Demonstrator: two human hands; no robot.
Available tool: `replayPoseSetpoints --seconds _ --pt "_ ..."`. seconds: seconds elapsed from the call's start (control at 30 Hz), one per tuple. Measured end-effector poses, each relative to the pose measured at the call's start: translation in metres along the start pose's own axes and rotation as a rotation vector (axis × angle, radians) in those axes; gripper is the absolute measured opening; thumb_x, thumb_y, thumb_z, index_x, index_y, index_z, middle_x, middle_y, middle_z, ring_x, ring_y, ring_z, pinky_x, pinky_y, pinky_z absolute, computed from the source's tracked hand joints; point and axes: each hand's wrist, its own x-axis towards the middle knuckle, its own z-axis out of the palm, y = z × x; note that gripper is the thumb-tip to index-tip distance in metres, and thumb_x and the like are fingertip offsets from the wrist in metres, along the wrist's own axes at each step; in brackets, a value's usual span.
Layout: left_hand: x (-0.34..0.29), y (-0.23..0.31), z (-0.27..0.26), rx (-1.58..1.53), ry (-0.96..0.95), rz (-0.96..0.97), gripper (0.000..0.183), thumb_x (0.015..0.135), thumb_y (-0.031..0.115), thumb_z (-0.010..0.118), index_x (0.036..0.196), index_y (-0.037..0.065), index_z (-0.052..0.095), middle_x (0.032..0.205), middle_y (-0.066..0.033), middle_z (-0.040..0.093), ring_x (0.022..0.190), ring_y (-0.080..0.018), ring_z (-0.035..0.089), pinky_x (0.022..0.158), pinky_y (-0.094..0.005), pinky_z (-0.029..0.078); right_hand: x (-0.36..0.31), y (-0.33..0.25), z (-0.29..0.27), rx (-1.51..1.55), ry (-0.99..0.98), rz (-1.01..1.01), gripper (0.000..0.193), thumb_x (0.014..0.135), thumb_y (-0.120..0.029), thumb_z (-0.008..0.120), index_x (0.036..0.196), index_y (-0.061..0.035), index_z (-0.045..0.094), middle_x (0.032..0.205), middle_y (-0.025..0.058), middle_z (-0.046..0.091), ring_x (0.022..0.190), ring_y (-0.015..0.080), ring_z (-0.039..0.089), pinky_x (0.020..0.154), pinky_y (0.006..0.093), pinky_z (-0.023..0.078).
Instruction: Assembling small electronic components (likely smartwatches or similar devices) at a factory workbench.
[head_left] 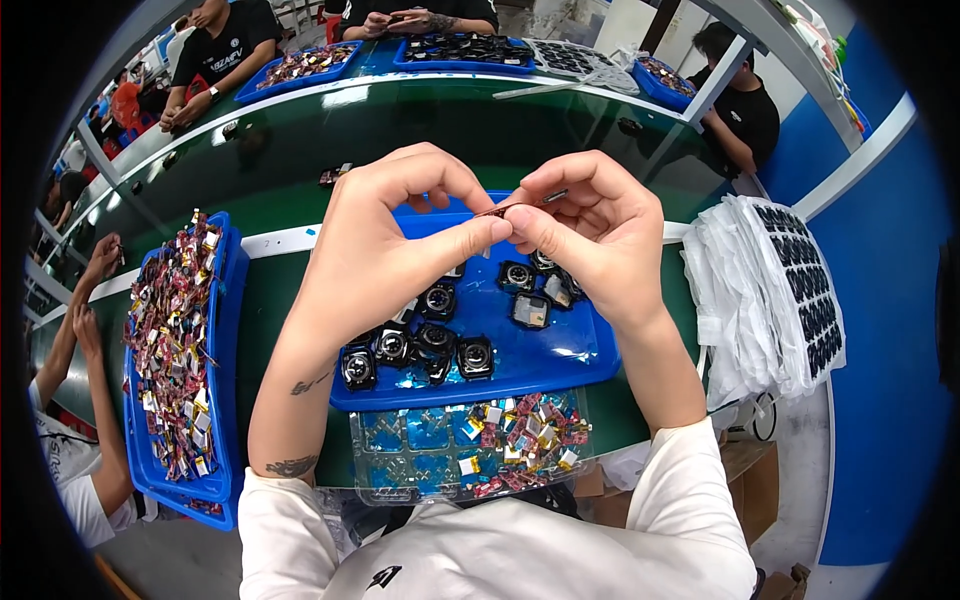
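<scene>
My left hand [385,240] and my right hand [605,235] meet over a blue tray [470,397]. Thumbs and forefingers of both pinch a small, thin reddish-dark piece [492,211] that looks like a circuit board; the fingertips cover most of it. A little metallic part [555,196] shows by the fingers of my right hand, and I cannot make out whether it joins the board. Beneath, several black watch cases [475,357] lie in the tray, mostly toward its left, with another group [530,310] below my right hand.
Close to my body sits a clear compartment tray [375,492] with small boards and batteries [530,435]. A blue bin [232,420] heaped with similar parts stands at left. White-wrapped trays of black pieces [800,290] are stacked at right. Beyond the green conveyor [450,130], other people work.
</scene>
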Motion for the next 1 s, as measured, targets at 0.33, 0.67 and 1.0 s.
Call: replayPoseSetpoints --seconds 0.33,0.67,1.0 --pt "-0.001 0.001 -0.003 -0.26 -0.073 -0.195 0.01 0.08 0.001 0.067 0.087 -0.001 0.059 0.084 -0.0076 0.064 0.078 -0.0113 0.063 0.069 -0.0224 0.048 0.003 -0.001 -0.008 -0.137 0.029 -0.011 0.014 0.087 -0.012 0.068 0.091 0.0011 0.07 0.077 0.0044 0.067 0.066 0.0076 0.061 0.059 0.0199 0.049" --pt "0.001 -0.005 -0.001 -0.453 -0.134 -0.412 0.019 0.083 0.018 0.071 0.086 0.0 0.068 0.075 -0.0005 0.063 0.066 -0.0051 0.055 0.059 -0.0183 0.042 0.004 0.007 -0.007 -0.04 -0.046 -0.104 0.009 0.084 -0.003 0.067 0.093 0.0008 0.07 0.089 0.0066 0.065 0.08 0.0105 0.062 0.067 0.0219 0.05" --pt "0.001 -0.014 -0.015 -0.356 0.007 -0.272 0.012 0.082 0.01 0.071 0.09 0.001 0.069 0.078 0.0002 0.065 0.069 -0.0028 0.057 0.062 -0.0163 0.043 0.006 0.015 -0.007 -0.669 -0.492 0.126 0.024 0.072 -0.024 0.077 0.082 -0.0033 0.069 0.08 0.0087 0.066 0.072 0.0196 0.064 0.063 0.0319 0.049"
